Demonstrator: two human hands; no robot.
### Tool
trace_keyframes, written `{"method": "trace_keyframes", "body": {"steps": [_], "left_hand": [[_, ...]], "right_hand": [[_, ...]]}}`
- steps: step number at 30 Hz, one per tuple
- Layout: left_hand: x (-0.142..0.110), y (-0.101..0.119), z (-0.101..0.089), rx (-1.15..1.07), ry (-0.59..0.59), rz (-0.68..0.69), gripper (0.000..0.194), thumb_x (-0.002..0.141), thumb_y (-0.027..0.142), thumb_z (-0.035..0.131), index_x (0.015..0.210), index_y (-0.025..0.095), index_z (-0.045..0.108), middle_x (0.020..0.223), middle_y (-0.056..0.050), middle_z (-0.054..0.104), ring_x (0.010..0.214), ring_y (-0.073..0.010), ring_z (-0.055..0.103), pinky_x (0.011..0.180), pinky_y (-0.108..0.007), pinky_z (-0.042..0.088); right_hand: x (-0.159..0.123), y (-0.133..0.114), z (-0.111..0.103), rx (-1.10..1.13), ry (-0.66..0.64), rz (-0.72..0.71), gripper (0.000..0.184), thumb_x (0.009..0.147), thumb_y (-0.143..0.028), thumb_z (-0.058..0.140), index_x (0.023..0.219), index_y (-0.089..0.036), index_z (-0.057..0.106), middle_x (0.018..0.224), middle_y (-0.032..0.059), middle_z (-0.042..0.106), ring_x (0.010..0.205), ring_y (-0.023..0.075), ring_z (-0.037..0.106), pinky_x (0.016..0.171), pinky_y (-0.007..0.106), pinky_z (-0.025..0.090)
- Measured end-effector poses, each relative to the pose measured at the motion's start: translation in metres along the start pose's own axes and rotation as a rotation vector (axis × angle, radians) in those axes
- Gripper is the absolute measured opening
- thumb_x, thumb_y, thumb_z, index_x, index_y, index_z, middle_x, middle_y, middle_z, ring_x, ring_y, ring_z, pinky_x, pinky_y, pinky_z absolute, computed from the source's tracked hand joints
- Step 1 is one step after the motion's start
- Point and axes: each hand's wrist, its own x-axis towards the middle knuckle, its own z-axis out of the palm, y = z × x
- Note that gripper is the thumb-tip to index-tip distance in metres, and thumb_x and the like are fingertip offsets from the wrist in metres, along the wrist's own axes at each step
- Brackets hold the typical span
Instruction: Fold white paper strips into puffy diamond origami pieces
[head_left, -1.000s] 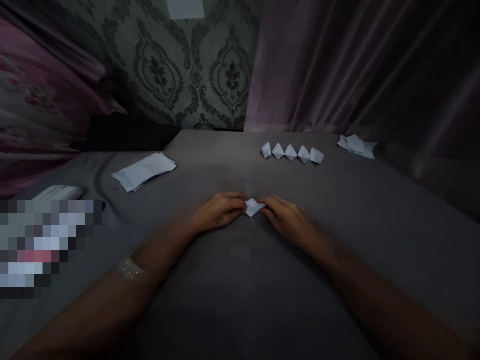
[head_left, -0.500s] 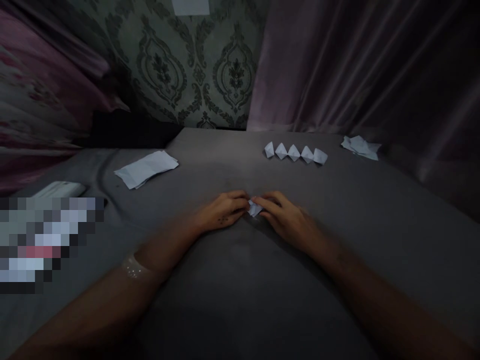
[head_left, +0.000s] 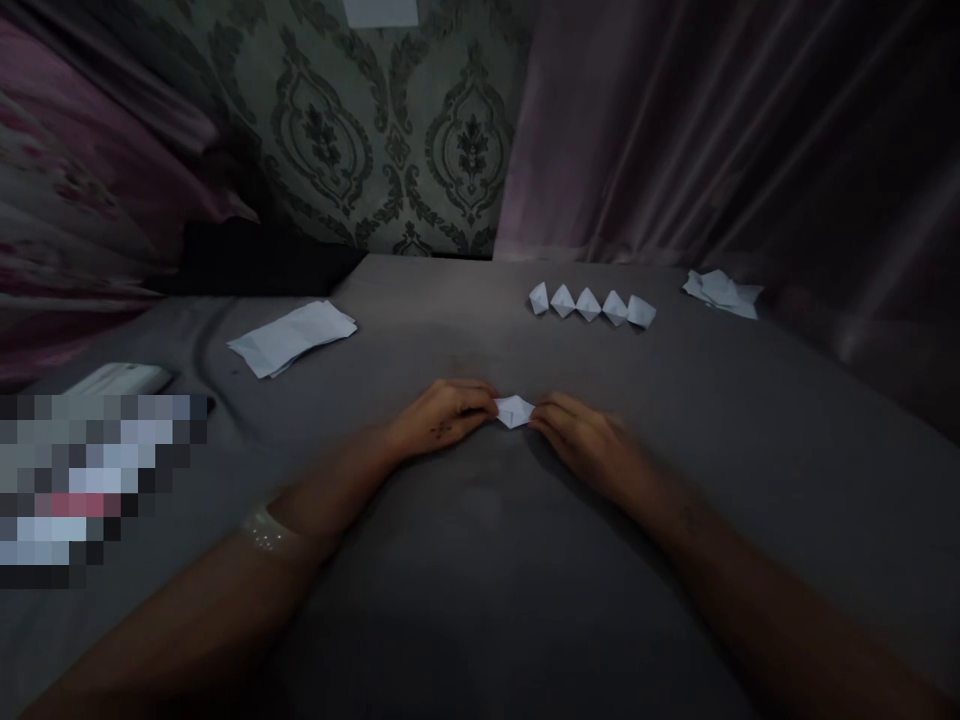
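A small piece of folded white paper is stretched between my two hands, just above or on the grey sheet. My left hand pinches its left corner between thumb and fingers. At the opposite corner, the fingers of my right hand are closed on the paper. The middle of the paper shows as a diamond shape with creases. Beyond my hands, several folded paper shapes stand in a row on the sheet.
A stack of white paper sheets lies at the left, with a pale flat object nearer me. Loose papers lie at the far right. A dark cloth sits at the back left. Curtains and a patterned wall border the far edge.
My fingers have moved apart to the paper's two side corners. The paper, mostly covered and crumpled-looking before, now shows wider and flatter between them.
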Motion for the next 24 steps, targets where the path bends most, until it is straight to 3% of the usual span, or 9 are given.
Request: {"method": "trace_keyframes", "body": {"steps": [7, 15, 18, 21, 24], "left_hand": [[0.007, 0.0041, 0.0008, -0.053, -0.032, -0.064, 0.016, 0.09, 0.024, 0.056, 0.099, 0.018, 0.068, 0.101, -0.006, 0.067, 0.089, -0.0157, 0.063, 0.08, -0.027, 0.047], [0.0076, 0.0052, 0.0007, -0.098, -0.021, -0.12, 0.015, 0.09, 0.025, 0.056, 0.087, 0.016, 0.068, 0.103, -0.005, 0.067, 0.088, -0.0146, 0.062, 0.079, -0.025, 0.046], [0.0068, 0.003, 0.0017, -0.168, 0.001, -0.176, 0.017, 0.089, 0.027, 0.059, 0.098, 0.017, 0.068, 0.097, -0.004, 0.068, 0.088, -0.0157, 0.063, 0.079, -0.026, 0.047], [0.0065, 0.002, 0.0032, -0.198, 0.029, -0.192, 0.033, 0.087, 0.028, 0.061, 0.118, 0.019, 0.062, 0.093, -0.004, 0.067, 0.085, -0.0158, 0.062, 0.076, -0.026, 0.048], [0.0062, 0.0019, 0.0043, -0.177, 0.017, -0.173, 0.034, 0.088, 0.028, 0.059, 0.122, 0.02, 0.06, 0.09, -0.003, 0.066, 0.081, -0.0148, 0.061, 0.072, -0.025, 0.048]], "right_hand": [[0.005, 0.0057, 0.0039, 0.191, -0.017, -0.007, 0.019, 0.097, -0.03, 0.046, 0.104, -0.024, 0.063, 0.099, 0.0048, 0.064, 0.095, 0.019, 0.061, 0.081, 0.032, 0.048], [0.0072, 0.0097, 0.0014, 0.333, -0.025, 0.015, 0.02, 0.097, -0.031, 0.047, 0.091, -0.021, 0.062, 0.09, 0.004, 0.063, 0.087, 0.0174, 0.06, 0.076, 0.03, 0.046], [0.0067, 0.01, 0.0005, 0.4, -0.002, 0.001, 0.017, 0.097, -0.028, 0.048, 0.091, -0.02, 0.061, 0.09, 0.0033, 0.062, 0.085, 0.0162, 0.06, 0.077, 0.028, 0.045], [0.0059, 0.01, 0.0007, 0.422, 0.01, -0.021, 0.015, 0.097, -0.027, 0.048, 0.092, -0.021, 0.061, 0.091, 0.0029, 0.062, 0.086, 0.0157, 0.06, 0.078, 0.028, 0.046], [0.0046, 0.0091, 0.0007, 0.392, -0.004, -0.015, 0.016, 0.097, -0.028, 0.047, 0.094, -0.022, 0.062, 0.092, 0.0032, 0.063, 0.087, 0.0163, 0.06, 0.079, 0.03, 0.046]]}}
